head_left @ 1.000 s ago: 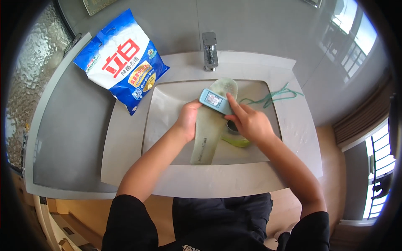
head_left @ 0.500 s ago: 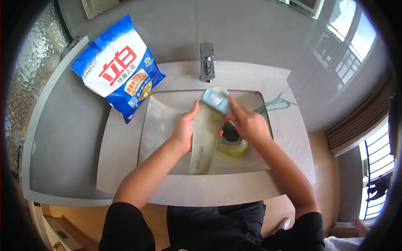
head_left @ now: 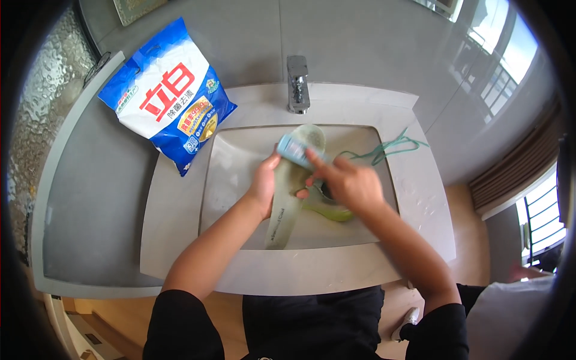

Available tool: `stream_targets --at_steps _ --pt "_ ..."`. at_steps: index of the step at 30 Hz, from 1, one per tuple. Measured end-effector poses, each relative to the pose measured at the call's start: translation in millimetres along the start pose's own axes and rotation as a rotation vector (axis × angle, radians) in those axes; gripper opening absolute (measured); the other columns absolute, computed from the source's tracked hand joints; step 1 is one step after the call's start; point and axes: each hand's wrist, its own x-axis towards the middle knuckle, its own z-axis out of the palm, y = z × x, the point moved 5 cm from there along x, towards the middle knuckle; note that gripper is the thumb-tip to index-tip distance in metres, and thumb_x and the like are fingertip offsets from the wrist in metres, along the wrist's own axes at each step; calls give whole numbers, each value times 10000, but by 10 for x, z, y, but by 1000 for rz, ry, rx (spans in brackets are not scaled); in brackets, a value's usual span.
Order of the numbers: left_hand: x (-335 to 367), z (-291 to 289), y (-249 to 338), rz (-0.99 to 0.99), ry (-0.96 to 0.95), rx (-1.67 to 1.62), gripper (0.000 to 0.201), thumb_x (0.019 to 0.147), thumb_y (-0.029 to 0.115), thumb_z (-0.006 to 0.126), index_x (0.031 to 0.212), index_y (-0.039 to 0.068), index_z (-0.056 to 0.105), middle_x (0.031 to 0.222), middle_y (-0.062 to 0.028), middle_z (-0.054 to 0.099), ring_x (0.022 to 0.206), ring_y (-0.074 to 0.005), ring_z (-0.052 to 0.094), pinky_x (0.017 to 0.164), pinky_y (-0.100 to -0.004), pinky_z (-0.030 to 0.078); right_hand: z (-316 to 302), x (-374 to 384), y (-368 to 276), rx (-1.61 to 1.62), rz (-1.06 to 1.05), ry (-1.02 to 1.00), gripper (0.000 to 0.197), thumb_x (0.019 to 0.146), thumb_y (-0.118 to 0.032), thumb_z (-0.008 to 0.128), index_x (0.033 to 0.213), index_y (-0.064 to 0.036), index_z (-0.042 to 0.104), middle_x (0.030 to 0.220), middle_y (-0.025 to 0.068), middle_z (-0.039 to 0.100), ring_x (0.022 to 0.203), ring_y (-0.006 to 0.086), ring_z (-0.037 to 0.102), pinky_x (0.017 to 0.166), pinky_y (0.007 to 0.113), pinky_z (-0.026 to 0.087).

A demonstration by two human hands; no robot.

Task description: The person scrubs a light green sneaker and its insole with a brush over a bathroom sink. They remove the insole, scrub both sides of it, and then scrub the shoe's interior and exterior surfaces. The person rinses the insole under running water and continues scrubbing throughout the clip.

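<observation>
Over the sink, my left hand (head_left: pixel 263 189) grips the side of a long pale-green piece (head_left: pixel 284 216) with a rounded far end and dark lettering. My right hand (head_left: pixel 354 183), partly blurred, holds a light-blue block (head_left: pixel 294 150) with a whitish label, pressed against the upper part of that piece. Whether the block has bristles underneath is hidden. Below my right hand, in the sink, lies a yellow-green object (head_left: pixel 335 213) with a dark opening, mostly covered by the hand. A thin teal cord (head_left: pixel 393 147) lies looped over the sink's right rim.
The sink (head_left: pixel 231 150) is set in a pale countertop (head_left: pixel 174 246), with a chrome faucet (head_left: pixel 297 87) behind it. A blue-and-white bag (head_left: pixel 171 96) leans at the back left, beside a grey tray-like surface (head_left: pixel 99 210). Another person in a white top (head_left: pixel 510 318) is at the lower right.
My right hand and the light-blue block have shifted left and slightly down along the pale-green piece, whose near end tilts further left. The other person shows more at the lower right.
</observation>
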Motion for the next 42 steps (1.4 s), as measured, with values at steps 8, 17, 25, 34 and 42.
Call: stream_targets --at_steps 8,17,25,34,42 --pt "-13 -9 6 -81 -109 -17 623 1080 586 313 1349 85 568 1037 -92 628 640 -182 440 548 -328 386 -21 -43 -280 39 -76 -34 520 958 -283 722 1462 -377 633 691 4 539 495 259 584 430 396 473" --pt "71 -225 -66 -172 -172 22 626 1097 611 332 1420 116 541 1112 -74 637 625 -181 454 543 -326 373 10 -41 -141 72 -32 -104 545 955 -255 683 1485 -353 600 719 35 626 562 257 662 456 419 513" --pt "160 -360 -133 -147 -37 50 841 1018 775 271 1251 39 606 673 -117 505 566 -254 473 562 -381 408 43 -45 -36 123 93 -294 693 928 -178 650 1565 -399 491 893 74 685 635 293 702 541 442 572" --pt "173 -353 -56 -173 -126 -107 786 1007 749 319 1393 113 575 909 -156 615 583 -265 489 560 -432 415 -2 -48 11 269 126 -272 630 987 -254 617 1589 -363 465 876 117 659 692 351 701 588 465 568" --pt "185 -607 98 -71 -368 25 740 989 679 372 1402 90 547 1183 -215 656 645 -262 537 583 -438 416 -95 126 -72 252 118 -409 578 983 -220 586 1547 -329 518 1065 159 719 844 378 747 699 486 605"
